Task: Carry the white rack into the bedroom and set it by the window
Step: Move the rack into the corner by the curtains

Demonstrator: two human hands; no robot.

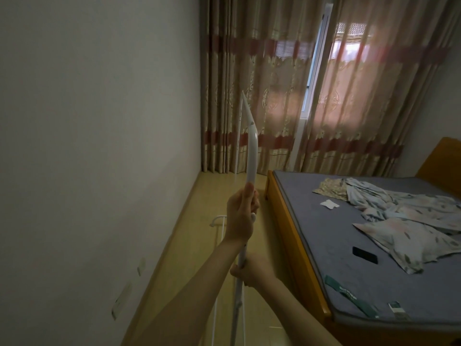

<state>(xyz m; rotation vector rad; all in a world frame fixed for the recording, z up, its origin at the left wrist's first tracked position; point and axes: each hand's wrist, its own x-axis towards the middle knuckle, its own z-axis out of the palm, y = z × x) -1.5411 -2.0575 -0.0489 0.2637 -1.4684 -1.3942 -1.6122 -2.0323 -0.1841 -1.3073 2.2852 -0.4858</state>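
The white rack point(251, 156) is a thin tube frame, held upright in front of me in the aisle between wall and bed. My left hand point(241, 216) grips its near upright tube high up, thumb on top. Lower on the same tube, my right hand point(252, 270) is closed around it. The rack's top bends away toward the curtains, and its far upright point(238, 136) shows against them. A low curved part of the rack point(217, 221) sits near the floor at left. The window point(314, 71) shows through a gap in the drawn curtains straight ahead.
A plain wall point(99, 146) runs along my left. A wooden bed point(287, 221) with a grey mattress, crumpled bedding point(409, 221) and a black phone point(364, 255) fills the right. Patterned floor-length curtains point(262, 96) cover the far wall. A narrow strip of tan floor point(217, 196) leads ahead.
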